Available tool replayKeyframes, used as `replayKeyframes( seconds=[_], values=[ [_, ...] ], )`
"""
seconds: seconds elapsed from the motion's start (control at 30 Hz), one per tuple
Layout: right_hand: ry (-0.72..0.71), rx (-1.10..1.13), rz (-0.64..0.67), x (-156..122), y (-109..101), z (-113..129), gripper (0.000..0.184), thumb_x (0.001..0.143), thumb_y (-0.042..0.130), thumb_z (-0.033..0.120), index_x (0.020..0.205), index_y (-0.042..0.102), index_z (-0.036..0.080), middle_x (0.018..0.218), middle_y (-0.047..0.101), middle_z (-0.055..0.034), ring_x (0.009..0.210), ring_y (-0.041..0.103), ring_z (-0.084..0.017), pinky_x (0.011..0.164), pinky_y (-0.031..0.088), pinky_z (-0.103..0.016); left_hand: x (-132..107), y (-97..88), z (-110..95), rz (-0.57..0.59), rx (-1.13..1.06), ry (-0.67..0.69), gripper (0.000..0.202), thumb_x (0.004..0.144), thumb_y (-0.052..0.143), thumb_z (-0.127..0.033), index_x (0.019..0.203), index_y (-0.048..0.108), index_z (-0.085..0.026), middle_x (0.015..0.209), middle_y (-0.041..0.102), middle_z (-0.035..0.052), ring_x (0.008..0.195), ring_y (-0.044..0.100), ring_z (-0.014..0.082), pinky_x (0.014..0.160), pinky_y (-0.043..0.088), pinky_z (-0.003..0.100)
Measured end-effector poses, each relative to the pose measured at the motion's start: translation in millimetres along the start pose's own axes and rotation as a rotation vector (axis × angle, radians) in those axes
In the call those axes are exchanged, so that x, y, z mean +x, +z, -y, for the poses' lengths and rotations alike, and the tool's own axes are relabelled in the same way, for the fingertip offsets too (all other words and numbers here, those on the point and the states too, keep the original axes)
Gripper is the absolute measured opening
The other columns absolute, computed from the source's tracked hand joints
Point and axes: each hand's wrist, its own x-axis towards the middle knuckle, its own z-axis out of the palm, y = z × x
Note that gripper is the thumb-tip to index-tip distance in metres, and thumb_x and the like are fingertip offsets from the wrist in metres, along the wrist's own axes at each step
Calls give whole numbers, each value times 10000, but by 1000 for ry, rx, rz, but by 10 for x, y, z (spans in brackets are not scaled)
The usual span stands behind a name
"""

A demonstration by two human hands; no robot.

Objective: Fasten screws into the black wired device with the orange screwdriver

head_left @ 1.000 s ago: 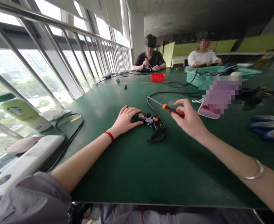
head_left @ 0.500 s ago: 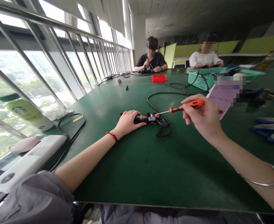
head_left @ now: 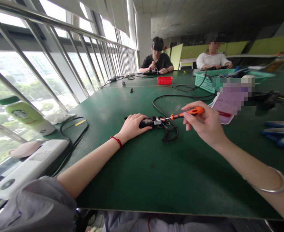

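Hands: both bare, resting over a green table (head_left: 156, 174), one at each end of a small device.
Left hand (head_left: 133, 126): palm down, fingers curled loosely over the left end of the device, pinning it to the table; a red string circles the wrist.
Right hand (head_left: 206, 124): fingers closed around the orange handle of a screwdriver (head_left: 184, 113).
Screwdriver axis: nearly level, handle to the right, thin metal shaft pointing left, tip at the device's right end.
Device (head_left: 153, 122): small opened electrical unit with exposed parts, long axis running left to right, lying between the two hands; the left hand touches it, the right reaches it only through the tool.
Cable (head_left: 167, 108): black, looping from the device's right end away across the table.
Farther off: red tray (head_left: 164, 80), teal basket (head_left: 206, 80), two seated people working at the far end.
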Motion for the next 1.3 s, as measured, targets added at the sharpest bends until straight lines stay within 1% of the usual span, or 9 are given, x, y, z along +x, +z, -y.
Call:
replayKeyframes(
  seconds=[0.27,0.47,0.57,0.67,0.8,0.9,1.03,1.17,1.3],
  values=[
    [-8,-95,16,-10,6,-35,174,803,606,332,916,586,201,710,568,21,486,549,-95,494,458,-263,-6,-4,-1,9,-11,20,503,829,487,-571,1146,561,-188,1075,612,69,971,563,241,874,403,372],
    [15,-154,-16,-7,2,16,201,835,545,406,841,591,211,499,416,55,418,394,-86,399,307,-241,1,5,1,47,-28,76,470,880,446,-506,1207,525,-177,1082,589,80,980,546,232,874,405,360],
    [-45,-121,-96,2,8,27,155,788,608,317,904,553,231,604,487,36,505,484,-115,486,401,-268,3,8,-13,45,-3,119,457,896,429,-481,1219,511,-169,1094,582,89,988,538,231,875,403,352],
    [-82,-26,-123,1,26,22,291,747,633,260,999,487,255,774,553,4,633,568,-154,576,467,-305,1,11,-28,29,25,124,456,893,431,-492,1211,517,-176,1084,584,89,980,537,233,870,404,354],
    [-10,-155,-91,-25,47,51,154,794,590,349,898,550,243,660,546,21,543,528,-135,515,416,-284,-5,8,-36,27,40,112,446,887,442,-496,1193,530,-183,1069,591,81,961,543,227,857,408,345],
    [-53,-202,-93,-38,58,93,97,781,605,305,835,570,233,675,548,18,556,520,-123,547,423,-278,-8,-4,-37,14,49,122,448,884,449,-497,1190,533,-181,1063,591,81,956,542,225,854,407,341],
    [-108,-68,-115,-39,70,110,344,705,663,223,1000,491,253,738,541,24,613,540,-139,562,443,-279,-9,-18,-42,7,58,133,446,884,459,-487,1191,533,-172,1048,592,85,950,540,225,852,406,340],
    [-35,-164,-82,-48,69,111,195,769,620,343,908,528,242,645,534,41,482,471,-107,503,390,-277,-10,-14,-43,-1,66,136,439,884,462,-483,1185,535,-172,1048,591,82,944,540,221,847,405,334],
    [-72,-132,-98,-58,82,103,219,748,630,270,938,522,251,673,537,36,518,493,-117,540,429,-284,-10,-9,-39,1,68,138,442,886,450,-492,1182,536,-175,1042,593,80,944,541,221,848,406,334]
  ],
)
